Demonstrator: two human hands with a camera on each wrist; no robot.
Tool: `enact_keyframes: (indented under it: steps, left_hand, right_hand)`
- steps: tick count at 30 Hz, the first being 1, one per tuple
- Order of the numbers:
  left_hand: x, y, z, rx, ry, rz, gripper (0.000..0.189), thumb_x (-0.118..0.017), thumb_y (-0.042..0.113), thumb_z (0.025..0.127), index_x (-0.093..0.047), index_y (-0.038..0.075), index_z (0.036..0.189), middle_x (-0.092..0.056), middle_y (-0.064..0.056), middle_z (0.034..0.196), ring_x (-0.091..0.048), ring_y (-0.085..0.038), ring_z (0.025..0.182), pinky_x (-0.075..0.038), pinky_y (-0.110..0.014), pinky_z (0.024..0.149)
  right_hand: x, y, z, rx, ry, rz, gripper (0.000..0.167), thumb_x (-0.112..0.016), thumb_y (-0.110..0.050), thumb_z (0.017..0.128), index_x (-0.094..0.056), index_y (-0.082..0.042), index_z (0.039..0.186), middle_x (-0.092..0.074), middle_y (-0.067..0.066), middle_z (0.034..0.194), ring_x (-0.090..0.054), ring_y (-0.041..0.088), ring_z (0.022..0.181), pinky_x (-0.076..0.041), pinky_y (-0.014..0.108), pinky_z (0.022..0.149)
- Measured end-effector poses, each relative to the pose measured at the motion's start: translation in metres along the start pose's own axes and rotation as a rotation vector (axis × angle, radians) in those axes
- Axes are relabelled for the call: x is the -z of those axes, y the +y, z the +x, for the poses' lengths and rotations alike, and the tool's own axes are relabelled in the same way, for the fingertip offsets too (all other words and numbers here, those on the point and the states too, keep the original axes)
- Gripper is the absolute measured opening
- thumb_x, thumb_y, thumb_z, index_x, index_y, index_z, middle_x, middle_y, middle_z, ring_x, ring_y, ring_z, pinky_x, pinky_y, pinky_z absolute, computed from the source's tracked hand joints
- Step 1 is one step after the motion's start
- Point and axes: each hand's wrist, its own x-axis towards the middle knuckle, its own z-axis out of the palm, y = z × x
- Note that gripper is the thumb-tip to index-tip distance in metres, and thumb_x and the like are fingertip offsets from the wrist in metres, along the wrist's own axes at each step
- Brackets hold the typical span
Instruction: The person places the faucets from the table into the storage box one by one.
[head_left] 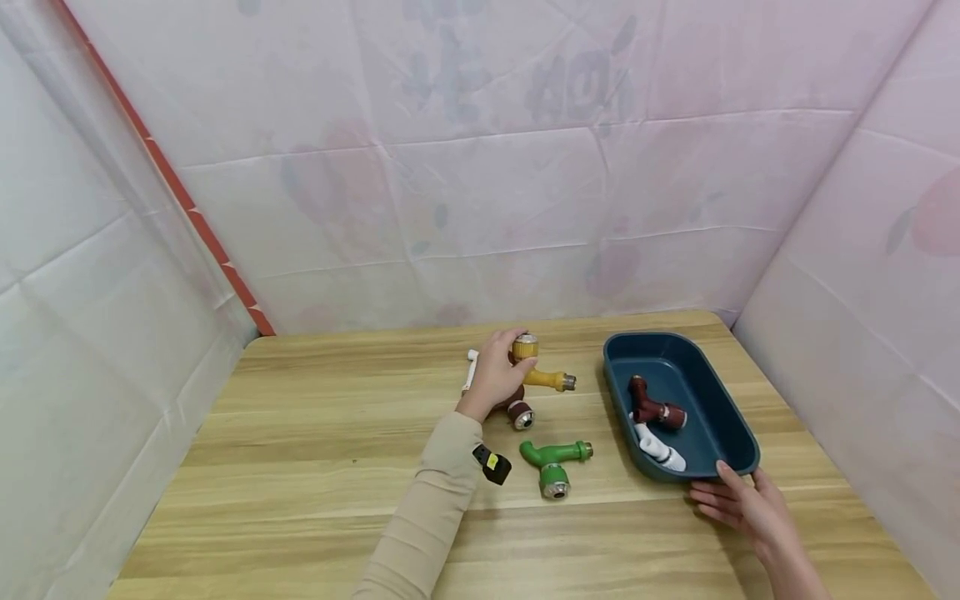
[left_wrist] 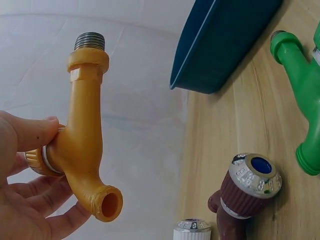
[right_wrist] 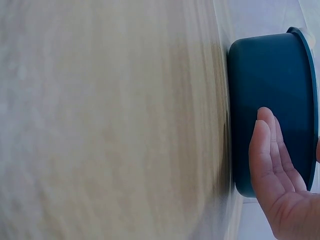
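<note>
- Here we see the left hand [head_left: 501, 371] grasping the yellow faucet [left_wrist: 85, 140] by its ribbed knob, thumb on one side and fingers on the other.
- That yellow faucet is up off the wooden table [head_left: 322, 467], around the middle of the scene, and we have its metal threaded end pointing right, towards the blue tub [head_left: 731, 417].
- Over on the right, the right hand [head_left: 753, 504] holds the tub's near end: thumb at the rim, fingers stretched along the outer wall.
- Inside the tub, towards the left, we spot a brown faucet [head_left: 656, 408], with white fittings [head_left: 660, 448] just nearer.
- Down below the left hand, a second brown faucet [head_left: 520, 412] lies on the table, partly hidden from us; a white piece [head_left: 471, 371] shows just left of the hand.
- Nearer to us, a green faucet [head_left: 553, 457] rests on the wood, apart from the tub.
- We also catch a black device [head_left: 492, 464] at the left wrist, over a beige sleeve [head_left: 423, 517].
- Pale printed sheeting [head_left: 487, 208] hangs behind the far edge.
</note>
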Motion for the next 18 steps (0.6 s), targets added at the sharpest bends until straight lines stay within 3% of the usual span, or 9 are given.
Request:
enact_keyframes:
  steps: [6,9,13,18]
  left_hand:
    - [-0.008,0.003,0.005,0.005,-0.021,-0.051,0.045,-0.064,0.012,0.085,-0.050,0.005,0.127,-0.052,-0.014,0.114,-0.055,-0.019,0.088,-0.048,-0.022,0.067]
    - [-0.014,0.003,0.007,0.012,-0.039,-0.056,0.045,-0.063,0.012,0.086,-0.049,0.006,0.128,-0.051,-0.014,0.115,-0.055,-0.020,0.092,-0.048,-0.022,0.069]
    - [-0.022,0.005,0.009,0.016,-0.061,-0.067,0.045,-0.063,0.010,0.086,-0.049,0.007,0.129,-0.050,-0.014,0.115,-0.054,-0.021,0.096,-0.048,-0.022,0.071]
    - [-0.030,0.009,0.012,0.012,-0.075,-0.076,0.046,-0.063,0.010,0.086,-0.048,0.007,0.129,-0.051,-0.014,0.115,-0.054,-0.020,0.095,-0.047,-0.021,0.071]
  right_hand:
    - [0.000,-0.002,-0.002,-0.004,0.001,-0.007,0.032,-0.046,-0.034,0.094,-0.025,-0.020,0.113,-0.069,0.005,0.075,-0.067,0.019,0.074,-0.053,0.035,0.068]
    - [0.000,-0.003,-0.002,-0.026,0.003,-0.014,0.046,-0.045,-0.034,0.094,-0.018,-0.017,0.127,-0.069,0.005,0.076,-0.067,0.019,0.075,-0.053,0.035,0.069]
    - [0.000,-0.004,-0.003,-0.053,0.009,-0.023,0.070,-0.044,-0.035,0.095,0.004,-0.010,0.139,-0.069,0.004,0.076,-0.067,0.018,0.075,-0.053,0.035,0.070]
    - [0.002,-0.003,-0.003,-0.050,0.011,-0.014,0.069,-0.045,-0.034,0.095,0.002,-0.012,0.140,-0.069,0.004,0.076,-0.067,0.018,0.075,-0.053,0.035,0.070]
